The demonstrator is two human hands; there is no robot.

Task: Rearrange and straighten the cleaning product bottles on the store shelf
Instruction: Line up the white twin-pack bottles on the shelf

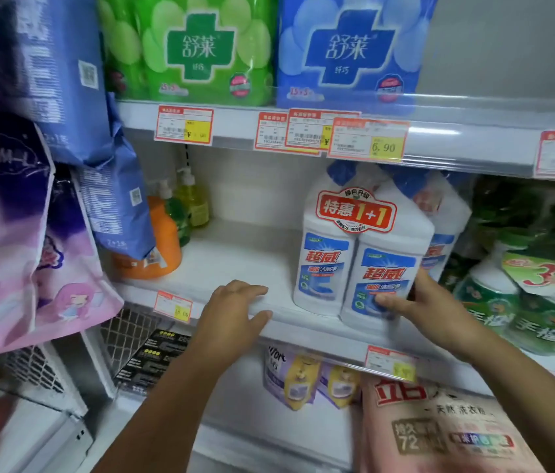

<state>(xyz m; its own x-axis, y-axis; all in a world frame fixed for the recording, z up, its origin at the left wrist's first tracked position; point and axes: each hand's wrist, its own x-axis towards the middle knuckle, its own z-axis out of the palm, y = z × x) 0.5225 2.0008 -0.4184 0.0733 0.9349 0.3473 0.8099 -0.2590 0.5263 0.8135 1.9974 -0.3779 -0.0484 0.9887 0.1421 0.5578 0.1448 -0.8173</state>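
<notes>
Gripping twin-pack of cleaner bottles (357,254) low at right side with my right hand (419,303), at shelf (235,264) front edge. Left hand (235,303) resting open left of pack. Probably heavy, film-wrapped, slippery; holding bases best.

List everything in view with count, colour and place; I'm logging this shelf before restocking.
Twin-pack: one, white bottles with blue labels, middle shelf front; more white bottles behind, count unclear.
Orange bottle: one, middle shelf left.
Pump bottles: two, yellow-green, behind the orange bottle.
Green refills: several, green and white, middle shelf right.
Green pack: one, top shelf.
Blue pack: one, top shelf, right of green pack.
Hanging bags: several, blue, purple and pink, far left.
Pink bag: one, bottom right.
Price tags: several, red and yellow, shelf edges.
Left hand: resting on the shelf edge.
Right hand: gripping the twin-pack.
</notes>
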